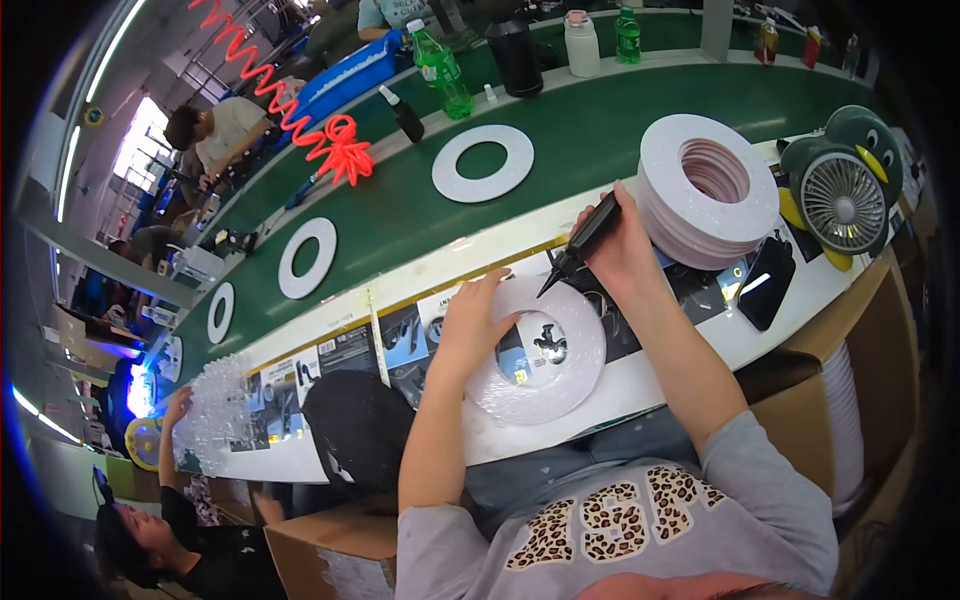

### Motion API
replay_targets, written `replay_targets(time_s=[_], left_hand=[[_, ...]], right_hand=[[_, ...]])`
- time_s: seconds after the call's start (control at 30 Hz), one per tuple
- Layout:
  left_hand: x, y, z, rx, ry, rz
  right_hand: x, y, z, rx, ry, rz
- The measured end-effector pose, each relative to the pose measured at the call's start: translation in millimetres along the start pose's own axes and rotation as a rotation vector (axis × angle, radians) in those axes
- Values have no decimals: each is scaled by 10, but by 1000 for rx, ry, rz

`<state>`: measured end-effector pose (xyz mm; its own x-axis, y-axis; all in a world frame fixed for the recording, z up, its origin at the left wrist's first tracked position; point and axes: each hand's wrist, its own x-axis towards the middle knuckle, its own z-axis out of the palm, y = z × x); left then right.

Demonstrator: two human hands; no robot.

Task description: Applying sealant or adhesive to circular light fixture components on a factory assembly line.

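Note:
A white ring [575, 385] with a glossy, wrinkled-looking surface lies on the white ledge in front of me, a printed sheet showing through its hole. My left hand [472, 325] rests over its upper left side, thumb near the inner edge and fingers by the outer rim. Closed in my right hand [628, 250] is a black squeeze bottle [594, 232] with a thin pointed nozzle, tilted downward. Its tip is at the ring's upper surface; whether it touches I cannot tell. Right of this hand stands a stack of white rings [710, 215].
Single white rings [483, 163] lie spaced along the green belt [390, 230]. A duck-shaped fan [845, 195] and a black phone [767, 280] are on the right. A red coiled hose [340, 150] hangs above the belt. A co-worker [170, 530] sits at left, beside clear plastic pieces [215, 415].

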<state>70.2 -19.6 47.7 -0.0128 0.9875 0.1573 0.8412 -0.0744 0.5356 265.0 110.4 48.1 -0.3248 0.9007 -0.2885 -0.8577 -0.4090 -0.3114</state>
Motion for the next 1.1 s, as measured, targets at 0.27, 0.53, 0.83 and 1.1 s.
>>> replay_targets(time_s=[0.27, 0.53, 0.83, 1.1], left_hand=[[-13, -21, -35, -79, -67, 89], [-36, -73, -8, -83, -48, 125], [-32, -84, 8, -85, -36, 142], [-32, -82, -7, -94, -61, 113]], right_hand=[[-321, 20, 212, -173, -249, -68], [-517, 48, 240, -476, -646, -104], [-558, 156, 174, -651, -661, -149], [-550, 177, 163, -663, -674, -143]])
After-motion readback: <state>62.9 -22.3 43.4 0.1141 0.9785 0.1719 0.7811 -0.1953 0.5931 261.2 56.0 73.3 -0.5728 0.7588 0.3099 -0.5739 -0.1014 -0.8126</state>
